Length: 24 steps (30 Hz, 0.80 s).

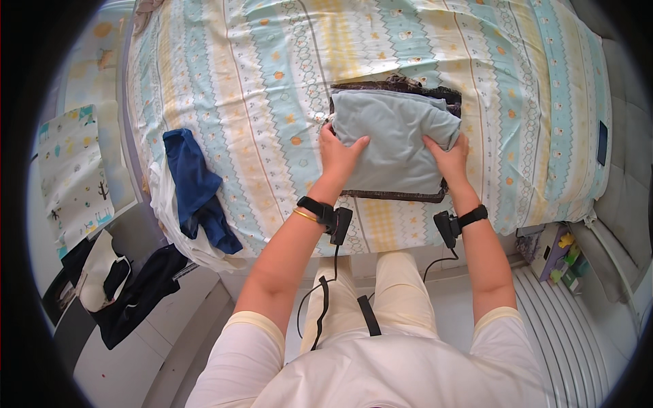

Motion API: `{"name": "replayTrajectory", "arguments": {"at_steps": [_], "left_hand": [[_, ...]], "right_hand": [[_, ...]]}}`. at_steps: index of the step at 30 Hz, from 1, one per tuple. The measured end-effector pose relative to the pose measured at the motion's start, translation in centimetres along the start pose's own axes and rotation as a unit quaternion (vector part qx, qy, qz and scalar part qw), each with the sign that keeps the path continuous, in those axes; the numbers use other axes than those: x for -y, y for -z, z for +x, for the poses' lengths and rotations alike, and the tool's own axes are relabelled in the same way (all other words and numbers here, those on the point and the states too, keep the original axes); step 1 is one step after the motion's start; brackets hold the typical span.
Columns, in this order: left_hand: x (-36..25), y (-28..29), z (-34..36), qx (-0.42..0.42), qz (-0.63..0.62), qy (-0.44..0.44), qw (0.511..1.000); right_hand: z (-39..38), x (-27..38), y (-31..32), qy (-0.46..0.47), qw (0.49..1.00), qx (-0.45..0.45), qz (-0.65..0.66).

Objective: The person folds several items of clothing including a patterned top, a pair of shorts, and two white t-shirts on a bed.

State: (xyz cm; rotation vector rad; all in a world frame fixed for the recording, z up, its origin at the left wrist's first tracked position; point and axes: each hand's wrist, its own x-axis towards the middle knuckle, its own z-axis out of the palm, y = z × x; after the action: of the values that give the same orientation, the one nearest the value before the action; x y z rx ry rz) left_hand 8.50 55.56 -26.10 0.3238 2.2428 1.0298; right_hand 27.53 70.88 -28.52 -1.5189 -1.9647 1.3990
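Note:
A folded light grey-blue garment [388, 146] lies on the bed with a dark brown-black piece [401, 198] beneath it. That dark piece shows along the far and near edges; whether it is cloth or a flat container I cannot tell. My left hand [339, 153] grips the left side, thumb on top of the garment and fingers mostly tucked out of sight at the edge. On the opposite side my right hand [449, 158] does likewise, its thumb pressed on the grey cloth. Both wrists carry black straps with small cabled devices.
The bed has a striped, patterned cover [272, 88]. At its left edge lie a dark blue garment [194, 180] and a white cloth [163, 207]. Black clothing [139, 292] hangs further left. A phone-like dark slab [603, 143] sits at the far right edge.

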Motion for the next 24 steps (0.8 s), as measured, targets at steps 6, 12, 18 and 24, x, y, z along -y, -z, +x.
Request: {"name": "replayTrajectory", "arguments": {"at_steps": [6, 12, 18, 24], "left_hand": [[-3.4, 1.6, -3.3, -0.055, 0.22, -0.292, 0.929], [-1.8, -0.8, -5.5, 0.093, 0.261, -0.319, 0.907], [-1.0, -2.0, -4.1, 0.074, 0.311, -0.329, 0.889], [-0.6, -0.6, -3.0, -0.013, 0.199, -0.277, 0.94]], "right_hand": [[0.7, -4.2, 1.1, 0.026, 0.998, -0.06, -0.027], [0.4, 0.0, 2.9, -0.152, 0.977, 0.107, 0.106], [0.9, 0.5, 2.5, -0.202, 0.952, 0.161, 0.163], [-0.9, 2.0, 2.5, 0.104, 0.984, -0.069, -0.129]]}}
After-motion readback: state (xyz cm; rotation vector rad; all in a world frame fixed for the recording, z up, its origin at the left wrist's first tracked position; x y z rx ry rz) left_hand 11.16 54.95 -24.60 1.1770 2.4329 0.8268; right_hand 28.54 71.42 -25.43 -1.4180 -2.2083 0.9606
